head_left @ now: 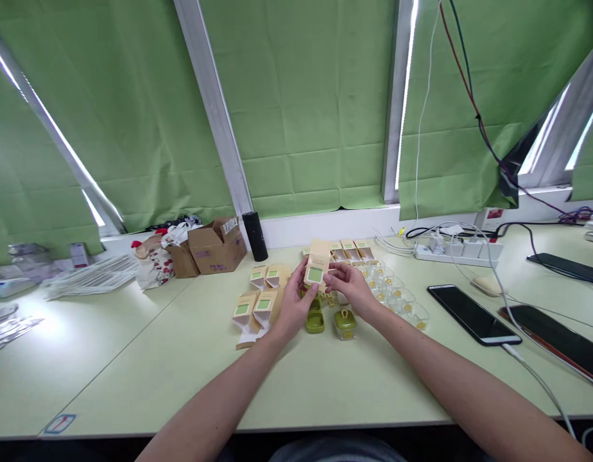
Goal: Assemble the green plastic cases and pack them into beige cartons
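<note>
A small cream cardboard box (317, 255) with a green label or window is held up over the table between both hands. My left hand (298, 296) grips its left side, thumb along the lower front. The fingers of my right hand (350, 286) close on its right edge. Under the hands are a green-lidded clear container (345, 325) and a green square lid or cup (314, 322). Several similar open boxes (264, 301) stand to the left, with more boxes (349, 249) behind. Several clear plastic cups (397, 296) with yellow dots are grouped at the right, partly behind my right hand.
A phone (473, 313) on a white cable and a dark flat device (561, 340) lie at the right. A power strip (460, 250) sits by the wall. At the back left are a brown carton (218, 247), a black cylinder (255, 236) and a cloth bag (153, 262).
</note>
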Action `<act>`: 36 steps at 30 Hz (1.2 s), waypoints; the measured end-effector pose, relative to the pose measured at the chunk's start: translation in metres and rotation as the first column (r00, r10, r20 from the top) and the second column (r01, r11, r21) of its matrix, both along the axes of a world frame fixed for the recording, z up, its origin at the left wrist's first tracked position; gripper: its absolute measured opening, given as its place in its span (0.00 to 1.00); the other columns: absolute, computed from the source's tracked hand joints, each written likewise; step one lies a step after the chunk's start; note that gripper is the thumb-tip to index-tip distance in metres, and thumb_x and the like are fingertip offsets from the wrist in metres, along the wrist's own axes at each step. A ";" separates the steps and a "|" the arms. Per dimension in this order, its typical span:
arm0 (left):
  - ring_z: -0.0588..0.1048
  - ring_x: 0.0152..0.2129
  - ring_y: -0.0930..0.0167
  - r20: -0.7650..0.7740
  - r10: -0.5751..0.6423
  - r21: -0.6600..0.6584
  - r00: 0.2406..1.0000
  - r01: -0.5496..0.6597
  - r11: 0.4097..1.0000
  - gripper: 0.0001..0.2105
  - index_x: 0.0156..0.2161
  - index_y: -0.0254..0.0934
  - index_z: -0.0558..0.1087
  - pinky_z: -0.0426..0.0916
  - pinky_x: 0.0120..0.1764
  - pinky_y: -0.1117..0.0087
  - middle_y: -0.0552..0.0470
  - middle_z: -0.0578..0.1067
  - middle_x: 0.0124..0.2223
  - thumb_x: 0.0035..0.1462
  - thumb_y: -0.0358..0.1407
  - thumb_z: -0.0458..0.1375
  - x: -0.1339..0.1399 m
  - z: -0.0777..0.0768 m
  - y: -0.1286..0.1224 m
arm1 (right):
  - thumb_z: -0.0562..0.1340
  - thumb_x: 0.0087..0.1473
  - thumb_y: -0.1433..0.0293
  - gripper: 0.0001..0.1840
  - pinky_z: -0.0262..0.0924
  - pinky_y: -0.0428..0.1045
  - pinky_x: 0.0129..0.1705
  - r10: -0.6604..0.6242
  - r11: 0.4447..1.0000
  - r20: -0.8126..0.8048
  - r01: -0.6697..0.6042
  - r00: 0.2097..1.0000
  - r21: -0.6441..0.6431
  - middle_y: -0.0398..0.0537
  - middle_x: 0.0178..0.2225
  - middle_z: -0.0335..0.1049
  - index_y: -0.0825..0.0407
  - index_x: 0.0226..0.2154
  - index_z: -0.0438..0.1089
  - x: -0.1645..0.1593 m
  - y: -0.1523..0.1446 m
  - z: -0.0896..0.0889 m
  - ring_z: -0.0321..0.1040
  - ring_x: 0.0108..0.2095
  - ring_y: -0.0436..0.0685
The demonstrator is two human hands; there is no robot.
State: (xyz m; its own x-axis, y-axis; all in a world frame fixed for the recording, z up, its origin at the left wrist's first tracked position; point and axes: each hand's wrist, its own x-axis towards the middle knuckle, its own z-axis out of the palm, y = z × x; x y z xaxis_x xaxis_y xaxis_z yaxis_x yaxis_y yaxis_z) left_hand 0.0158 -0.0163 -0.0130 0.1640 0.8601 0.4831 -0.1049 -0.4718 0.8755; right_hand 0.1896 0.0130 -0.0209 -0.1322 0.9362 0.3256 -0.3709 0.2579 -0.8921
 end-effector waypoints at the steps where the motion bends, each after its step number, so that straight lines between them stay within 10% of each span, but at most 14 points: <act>1: 0.67 0.69 0.53 -0.003 -0.004 0.005 1.000 0.004 1.000 0.35 0.71 0.41 0.64 0.63 0.69 0.52 0.40 0.68 0.72 0.63 0.46 0.68 0.000 -0.001 0.001 | 0.82 0.39 0.52 0.33 0.75 0.52 0.35 0.000 1.000 -0.006 0.000 1.000 -0.006 0.49 0.35 0.83 0.51 0.42 0.75 0.000 0.000 0.000 0.78 0.33 0.57; 14: 0.64 0.71 0.54 0.063 -0.094 -0.009 0.994 0.095 0.995 0.39 0.70 0.44 0.65 0.64 0.68 0.53 0.42 0.68 0.72 0.51 0.28 0.65 -0.002 -0.008 0.006 | 0.84 0.38 0.54 0.30 0.77 0.50 0.34 0.008 0.991 -0.150 -0.028 0.989 -0.127 0.48 0.31 0.81 0.53 0.38 0.78 0.008 0.004 0.005 0.77 0.28 0.55; 28: 0.77 0.54 0.57 -0.268 0.448 0.294 0.853 -0.370 0.881 0.23 0.60 0.41 0.73 0.71 0.56 0.55 0.42 0.79 0.58 0.62 0.43 0.67 -0.005 0.003 -0.001 | 0.84 0.36 0.54 0.34 0.76 0.49 0.34 0.031 0.993 -0.124 -0.044 0.992 -0.108 0.48 0.33 0.83 0.51 0.41 0.75 -0.001 -0.003 0.006 0.79 0.31 0.55; 36: 0.71 0.66 0.59 -0.307 0.327 0.340 0.894 -0.217 0.915 0.22 0.69 0.42 0.69 0.65 0.68 0.51 0.42 0.75 0.66 0.76 0.44 0.48 -0.007 -0.007 0.001 | 0.86 0.33 0.55 0.35 0.73 0.47 0.30 0.009 0.985 -0.180 -0.040 0.984 -0.169 0.44 0.29 0.80 0.51 0.38 0.73 0.002 -0.005 0.012 0.75 0.27 0.52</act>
State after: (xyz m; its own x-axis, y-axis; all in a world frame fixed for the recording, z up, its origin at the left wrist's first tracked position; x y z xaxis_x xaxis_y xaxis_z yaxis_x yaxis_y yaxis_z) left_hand 0.0090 -0.0156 -0.0196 0.1489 0.7258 0.6715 0.3520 -0.6735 0.6500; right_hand 0.1919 0.0085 -0.0091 -0.1102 0.9773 0.1808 -0.5315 0.0958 -0.8416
